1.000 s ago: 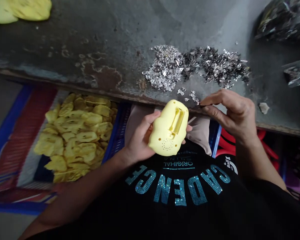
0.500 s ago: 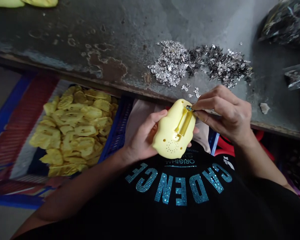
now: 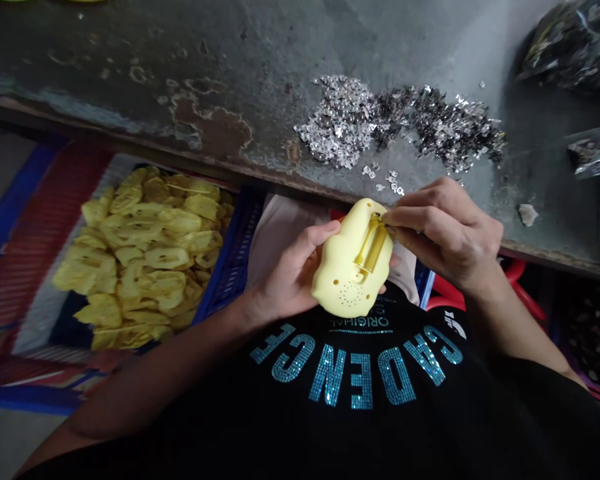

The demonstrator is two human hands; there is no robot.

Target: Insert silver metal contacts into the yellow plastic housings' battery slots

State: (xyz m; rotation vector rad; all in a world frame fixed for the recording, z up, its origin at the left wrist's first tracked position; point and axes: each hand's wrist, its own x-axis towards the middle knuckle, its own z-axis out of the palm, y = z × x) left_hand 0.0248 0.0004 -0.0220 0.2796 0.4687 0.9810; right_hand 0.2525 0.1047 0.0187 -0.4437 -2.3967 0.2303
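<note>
My left hand (image 3: 297,273) is wrapped round a pale yellow plastic shell (image 3: 341,267), its fingers behind and its thumb on the near edge. The shell has a rounded, wavy outline, a long battery compartment (image 3: 373,248), screw holes and a ring of small speaker holes. Thumb and fingertips of my right hand (image 3: 443,230) pinch at the compartment's upper end, on a small metal contact piece (image 3: 377,215) that is mostly hidden by the fingers. Small silvery metal contacts (image 3: 337,123) lie heaped on the table beyond my hands, with several loose ones nearer the edge.
Darker metal pieces (image 3: 450,127) adjoin the silvery heap on the worn grey table (image 3: 280,47). Plastic bags of parts (image 3: 575,47) lie at the right, near a small whitish lump (image 3: 528,214). Below left, a blue-edged crate (image 3: 225,267) holds many yellow shell pieces (image 3: 145,247).
The yellow shell has shifted slightly right in my left hand's grip. My right fingertips remain at the compartment's upper end and now cover more of the small metal piece.
</note>
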